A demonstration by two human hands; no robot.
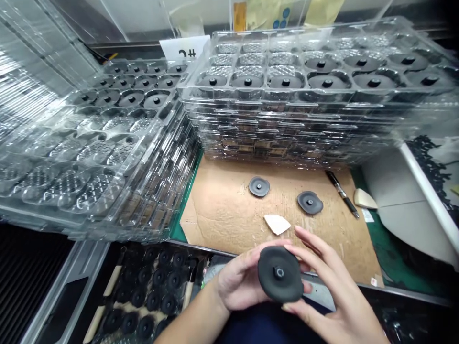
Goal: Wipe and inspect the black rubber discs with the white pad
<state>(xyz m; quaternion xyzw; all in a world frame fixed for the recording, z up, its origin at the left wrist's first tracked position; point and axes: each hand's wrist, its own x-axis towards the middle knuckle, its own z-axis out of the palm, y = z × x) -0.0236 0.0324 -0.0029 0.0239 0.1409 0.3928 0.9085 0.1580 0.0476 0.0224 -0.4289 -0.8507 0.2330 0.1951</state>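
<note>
A round black rubber disc (280,274) with a short centre stem is held up between both hands, its stem side facing me. My left hand (242,279) grips its left edge, with some fingers hidden behind it. On the right side, my right hand (330,282) has its thumb at the lower edge and a finger at the top edge. Just beyond the hands, a white wedge-shaped pad (277,223) lies on the cardboard (222,205). Two similar discs rest farther back, one dark grey disc (258,187) near the middle and another disc (310,202) to its right.
Stacked clear plastic trays (287,110) holding black discs stand at the back. Another tray stack (143,157) rises at the left. A black pen (342,193) and a cream-coloured wedge (365,198) lie at the right. Below left, a box (116,282) holds several discs.
</note>
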